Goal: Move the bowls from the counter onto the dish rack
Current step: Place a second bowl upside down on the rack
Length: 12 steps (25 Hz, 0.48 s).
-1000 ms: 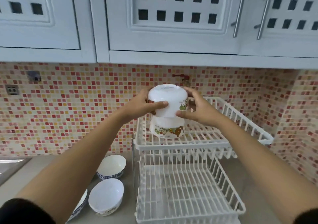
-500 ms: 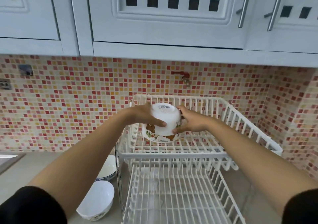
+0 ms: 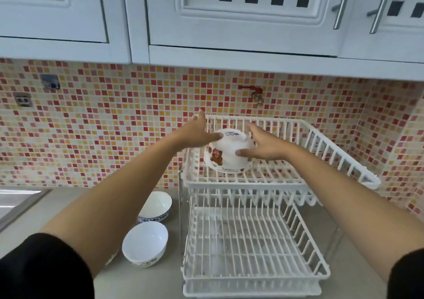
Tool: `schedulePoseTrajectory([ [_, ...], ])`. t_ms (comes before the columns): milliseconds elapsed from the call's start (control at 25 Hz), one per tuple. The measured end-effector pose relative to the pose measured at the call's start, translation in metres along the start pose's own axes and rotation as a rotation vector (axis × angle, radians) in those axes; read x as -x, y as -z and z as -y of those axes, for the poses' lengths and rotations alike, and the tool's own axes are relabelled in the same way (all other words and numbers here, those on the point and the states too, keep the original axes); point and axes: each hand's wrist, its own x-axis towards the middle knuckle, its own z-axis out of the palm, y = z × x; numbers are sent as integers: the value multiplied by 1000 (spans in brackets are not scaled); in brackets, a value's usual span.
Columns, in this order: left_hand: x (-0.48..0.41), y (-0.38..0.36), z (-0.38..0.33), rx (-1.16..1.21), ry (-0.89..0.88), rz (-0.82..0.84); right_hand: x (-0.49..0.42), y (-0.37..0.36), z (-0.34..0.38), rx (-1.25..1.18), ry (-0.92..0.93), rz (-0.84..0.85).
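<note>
Head view looks down past both forearms at a white two-tier rack (image 3: 257, 248) on a grey counter (image 3: 137, 282); on the rack's top tier (image 3: 321, 161) an upturned bowl stack (image 3: 228, 153) sits toward the left, white with a brown bear print on its side and a maker's mark on the upward-facing foot; how many bowls are nested there cannot be told; the left hand (image 3: 197, 135) is spread open, fingers apart, its thumb tip touching the stack's upper left edge and its fingertips reaching up by the tier's back left corner, so it grips nothing; the right hand (image 3: 263, 145) is likewise open, fingers splayed, thumb lying against the stack's right flank, palm just beside it rather than wrapped round; the lower tier (image 3: 252, 259) holds nothing; left of the rack, on the counter, stand two upright bowls close together: a blue-rimmed bowl (image 3: 156, 207) nearer the wall and a white bowl (image 3: 145, 242) in front of it; just left of the white one, a sliver of a further bowl shows under the left forearm, mostly hidden; a sink edge (image 3: 16, 204) lies at far left; behind is a red and yellow mosaic wall (image 3: 103, 126) with a small tap (image 3: 257, 94), and white cabinets (image 3: 229, 18) above.
</note>
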Motion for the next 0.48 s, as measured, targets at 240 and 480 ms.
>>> schedulePoseTrajectory([
  [240, 81, 50, 53, 57, 36, -194, 18, -39, 112, 19, 198, -203],
  [480, 152, 45, 140, 38, 199, -154, 31, -133, 199, -26, 287, -205],
])
